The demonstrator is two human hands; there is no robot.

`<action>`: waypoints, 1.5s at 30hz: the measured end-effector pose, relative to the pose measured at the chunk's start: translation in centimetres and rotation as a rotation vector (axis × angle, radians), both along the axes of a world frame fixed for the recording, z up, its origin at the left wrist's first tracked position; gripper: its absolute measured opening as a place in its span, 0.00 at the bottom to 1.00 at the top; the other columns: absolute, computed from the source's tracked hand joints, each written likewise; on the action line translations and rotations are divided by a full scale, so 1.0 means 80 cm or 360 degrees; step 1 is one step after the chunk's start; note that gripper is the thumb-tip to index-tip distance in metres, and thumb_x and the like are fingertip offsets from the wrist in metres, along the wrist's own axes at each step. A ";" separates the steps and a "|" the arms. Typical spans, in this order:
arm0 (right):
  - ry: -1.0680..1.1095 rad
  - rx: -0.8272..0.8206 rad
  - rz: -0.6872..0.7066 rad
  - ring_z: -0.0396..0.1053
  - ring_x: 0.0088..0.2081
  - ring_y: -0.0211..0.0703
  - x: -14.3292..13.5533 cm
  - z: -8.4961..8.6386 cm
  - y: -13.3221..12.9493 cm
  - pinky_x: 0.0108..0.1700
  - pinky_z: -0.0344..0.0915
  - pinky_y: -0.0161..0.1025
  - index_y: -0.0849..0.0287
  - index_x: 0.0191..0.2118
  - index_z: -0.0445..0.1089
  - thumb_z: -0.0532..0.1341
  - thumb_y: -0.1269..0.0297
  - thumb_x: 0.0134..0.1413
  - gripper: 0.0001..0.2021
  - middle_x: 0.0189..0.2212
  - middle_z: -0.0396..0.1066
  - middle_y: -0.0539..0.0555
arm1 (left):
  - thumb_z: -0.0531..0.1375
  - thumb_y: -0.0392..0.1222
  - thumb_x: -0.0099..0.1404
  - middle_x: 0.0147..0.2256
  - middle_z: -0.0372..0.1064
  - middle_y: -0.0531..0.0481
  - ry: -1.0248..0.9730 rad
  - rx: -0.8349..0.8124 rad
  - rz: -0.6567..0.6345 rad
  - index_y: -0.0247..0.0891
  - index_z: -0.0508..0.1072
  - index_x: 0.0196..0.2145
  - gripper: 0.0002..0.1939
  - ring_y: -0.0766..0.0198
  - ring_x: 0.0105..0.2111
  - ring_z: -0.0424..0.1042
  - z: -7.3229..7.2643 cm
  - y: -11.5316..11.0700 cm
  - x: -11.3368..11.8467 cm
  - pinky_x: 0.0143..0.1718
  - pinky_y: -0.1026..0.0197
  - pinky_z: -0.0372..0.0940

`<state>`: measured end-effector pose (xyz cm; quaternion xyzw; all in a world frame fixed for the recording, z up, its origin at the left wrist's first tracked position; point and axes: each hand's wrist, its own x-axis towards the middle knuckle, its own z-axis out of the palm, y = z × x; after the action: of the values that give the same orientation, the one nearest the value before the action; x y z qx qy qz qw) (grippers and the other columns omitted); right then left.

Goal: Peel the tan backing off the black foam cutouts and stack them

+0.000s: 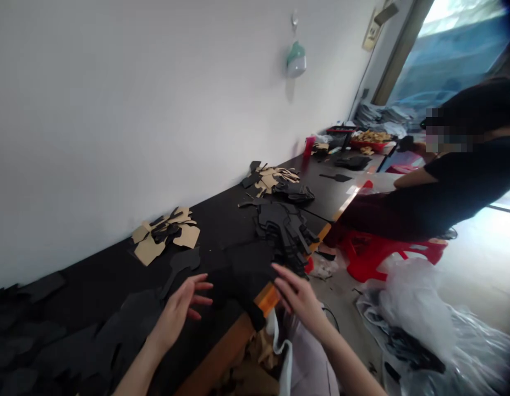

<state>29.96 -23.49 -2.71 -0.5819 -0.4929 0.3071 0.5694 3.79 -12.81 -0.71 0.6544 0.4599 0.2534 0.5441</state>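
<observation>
Over the black table (215,220), my left hand (182,308) has its fingers spread, with nothing gripped in them. Between my hands lies a dark flat black piece (242,269), part of it hanging over the table edge; its outline is hard to make out. My right hand (298,297) is at the table's front edge, fingers stretched out, their tips close to that piece's right side; whether they touch it I cannot tell. Just beyond it sits a fanned stack of black cut-out pieces (283,225). A single paddle-shaped black piece (182,264) lies beyond my left hand.
Many black pieces (73,341) cover the table at left. Tan and black scraps (168,234) lie along the wall, with another scrap pile (273,179) farther off. A seated person (456,176) works at right. A red stool (374,253) and plastic bags (436,313) occupy the floor.
</observation>
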 end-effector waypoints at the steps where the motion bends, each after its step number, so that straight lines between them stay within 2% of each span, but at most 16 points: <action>1: 0.0028 0.0005 -0.0126 0.55 0.14 0.31 0.016 0.006 0.015 0.17 0.56 0.30 0.61 0.55 0.64 0.53 0.49 0.57 0.26 0.17 0.63 0.46 | 0.46 0.61 0.64 0.49 0.68 0.40 0.0090 0.0109 0.0013 0.39 0.63 0.52 0.28 0.55 0.40 0.73 0.001 0.014 -0.009 0.29 0.60 0.67; 4: -0.0017 -0.0005 -0.0478 0.63 0.18 0.37 0.070 0.020 0.064 0.20 0.62 0.35 0.66 0.62 0.52 0.50 0.47 0.58 0.33 0.26 0.70 0.54 | 0.49 0.51 0.65 0.47 0.69 0.40 0.0651 0.0614 0.0163 0.35 0.67 0.48 0.21 0.55 0.44 0.71 -0.003 0.061 -0.041 0.43 0.57 0.65; 6: -0.0268 -0.0104 -0.0568 0.72 0.32 0.48 0.095 0.021 0.089 0.34 0.69 0.44 0.70 0.61 0.54 0.51 0.47 0.56 0.35 0.36 0.72 0.63 | 0.49 0.44 0.65 0.47 0.69 0.36 0.1141 0.0780 0.0277 0.32 0.69 0.46 0.18 0.52 0.47 0.69 -0.013 0.090 -0.058 0.49 0.55 0.61; 7: -0.0462 -0.0061 -0.0679 0.70 0.43 0.54 0.101 0.018 0.096 0.44 0.68 0.48 0.69 0.60 0.55 0.53 0.47 0.55 0.34 0.44 0.70 0.67 | 0.49 0.42 0.65 0.47 0.68 0.35 0.1328 0.0777 0.0325 0.31 0.69 0.46 0.17 0.51 0.48 0.68 -0.019 0.102 -0.063 0.50 0.54 0.60; 9: -0.0718 0.0139 -0.0809 0.58 0.58 0.56 0.094 0.005 0.098 0.57 0.57 0.53 0.67 0.62 0.53 0.53 0.49 0.56 0.33 0.57 0.59 0.67 | 0.51 0.43 0.64 0.48 0.66 0.33 0.1479 0.0732 0.0389 0.30 0.69 0.48 0.19 0.48 0.49 0.67 -0.034 0.121 -0.064 0.49 0.53 0.60; 11: -0.0782 0.0312 -0.0683 0.54 0.61 0.51 0.066 -0.016 0.087 0.60 0.53 0.52 0.61 0.63 0.51 0.51 0.53 0.59 0.30 0.60 0.54 0.62 | 0.52 0.46 0.64 0.51 0.63 0.32 0.1480 0.0714 0.0424 0.30 0.66 0.51 0.22 0.46 0.52 0.63 -0.046 0.137 -0.055 0.50 0.52 0.59; 14: -0.0777 0.0296 -0.0175 0.58 0.59 0.47 0.007 -0.051 0.062 0.60 0.57 0.49 0.56 0.61 0.55 0.51 0.58 0.60 0.24 0.57 0.60 0.59 | 0.55 0.48 0.62 0.56 0.57 0.30 0.1456 0.0694 0.0441 0.30 0.62 0.54 0.26 0.40 0.57 0.55 -0.059 0.158 -0.036 0.51 0.47 0.56; 16: -0.0797 0.0194 0.0074 0.60 0.57 0.46 -0.023 -0.072 0.048 0.58 0.59 0.47 0.55 0.58 0.60 0.52 0.60 0.59 0.21 0.55 0.62 0.59 | 0.60 0.48 0.57 0.55 0.58 0.28 0.1411 0.0643 0.0419 0.29 0.65 0.51 0.27 0.37 0.56 0.55 -0.065 0.171 -0.028 0.51 0.44 0.56; 19: -0.0807 0.0073 0.0194 0.64 0.55 0.48 -0.037 -0.095 0.033 0.56 0.63 0.48 0.55 0.53 0.66 0.53 0.61 0.58 0.18 0.53 0.64 0.60 | 0.64 0.47 0.52 0.48 0.65 0.29 0.1285 0.0563 0.0379 0.28 0.69 0.43 0.24 0.38 0.51 0.61 -0.068 0.188 -0.026 0.49 0.45 0.57; 24: -0.0804 0.0053 0.0116 0.67 0.51 0.49 -0.012 -0.117 0.017 0.52 0.67 0.48 0.58 0.50 0.69 0.52 0.61 0.59 0.17 0.50 0.67 0.62 | 0.57 0.47 0.60 0.36 0.72 0.41 0.0905 0.0415 0.0318 0.33 0.71 0.40 0.15 0.56 0.39 0.71 -0.046 0.193 -0.046 0.40 0.56 0.64; 28: -0.0861 0.0061 0.0096 0.68 0.51 0.49 -0.004 -0.129 0.007 0.52 0.67 0.47 0.57 0.48 0.70 0.52 0.62 0.59 0.16 0.49 0.68 0.61 | 0.56 0.53 0.59 0.36 0.73 0.46 0.0685 0.0326 0.0234 0.38 0.70 0.44 0.20 0.60 0.36 0.73 -0.007 0.180 -0.109 0.35 0.60 0.66; 30: -0.0899 0.0078 0.0083 0.68 0.51 0.50 -0.006 -0.134 0.006 0.51 0.67 0.47 0.57 0.47 0.72 0.52 0.62 0.59 0.15 0.50 0.68 0.61 | 0.61 0.52 0.53 0.35 0.73 0.46 0.0762 0.0350 0.0228 0.37 0.73 0.38 0.18 0.56 0.38 0.73 0.009 0.176 -0.149 0.37 0.58 0.67; 33: -0.0947 0.0134 0.0044 0.67 0.52 0.51 -0.011 -0.141 0.007 0.51 0.68 0.48 0.57 0.45 0.73 0.53 0.62 0.58 0.15 0.48 0.69 0.62 | 0.63 0.45 0.50 0.40 0.73 0.42 0.1308 0.0817 0.0381 0.38 0.75 0.31 0.11 0.50 0.44 0.71 0.016 0.177 -0.182 0.43 0.55 0.65; 36: -0.0966 0.0182 0.0004 0.67 0.52 0.51 -0.014 -0.147 0.010 0.51 0.68 0.50 0.57 0.44 0.73 0.53 0.63 0.58 0.15 0.48 0.69 0.62 | 0.57 0.42 0.58 0.48 0.69 0.39 0.1561 0.1298 0.0191 0.37 0.74 0.40 0.13 0.50 0.50 0.67 0.001 0.188 -0.155 0.50 0.53 0.62; 41: -0.0921 0.0135 0.0012 0.66 0.53 0.52 -0.015 -0.146 0.010 0.52 0.66 0.51 0.58 0.44 0.73 0.53 0.63 0.58 0.15 0.48 0.69 0.62 | 0.53 0.29 0.57 0.61 0.55 0.41 0.1536 0.1549 -0.0118 0.36 0.64 0.55 0.27 0.50 0.62 0.50 -0.045 0.213 -0.042 0.59 0.46 0.51; 45: -0.0858 0.0094 0.0039 0.66 0.53 0.51 -0.013 -0.137 0.008 0.54 0.65 0.51 0.57 0.43 0.74 0.53 0.62 0.58 0.14 0.48 0.70 0.61 | 0.48 0.25 0.59 0.55 0.64 0.41 0.1487 0.1635 -0.0147 0.37 0.69 0.50 0.25 0.53 0.59 0.56 -0.057 0.231 0.004 0.59 0.42 0.47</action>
<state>28.89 -22.89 -13.63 -0.6197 -0.6424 0.1335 0.4306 4.11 5.64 -5.24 0.8883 0.4394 0.1073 -0.0792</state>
